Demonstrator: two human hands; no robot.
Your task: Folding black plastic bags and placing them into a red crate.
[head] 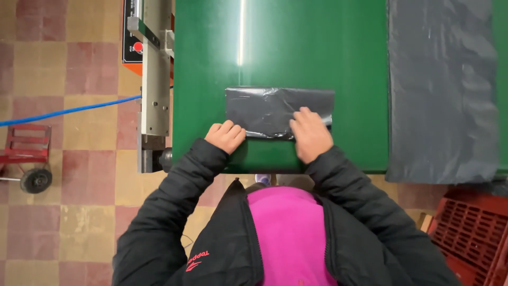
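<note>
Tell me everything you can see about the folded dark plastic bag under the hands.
The folded bag is a dark grey, glossy, wrinkled plastic sheet folded into a flat rectangle. It lies on the green table, near its front edge. The left hand touches its lower left corner with curled fingers; the right hand presses flat on its lower right part.

Black panel (132, 39), red button, machine top-left.

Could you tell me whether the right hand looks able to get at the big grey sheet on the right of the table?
Probably yes: the right hand rests on the folded bag, and only bare green table lies between it and the grey sheet.
</note>
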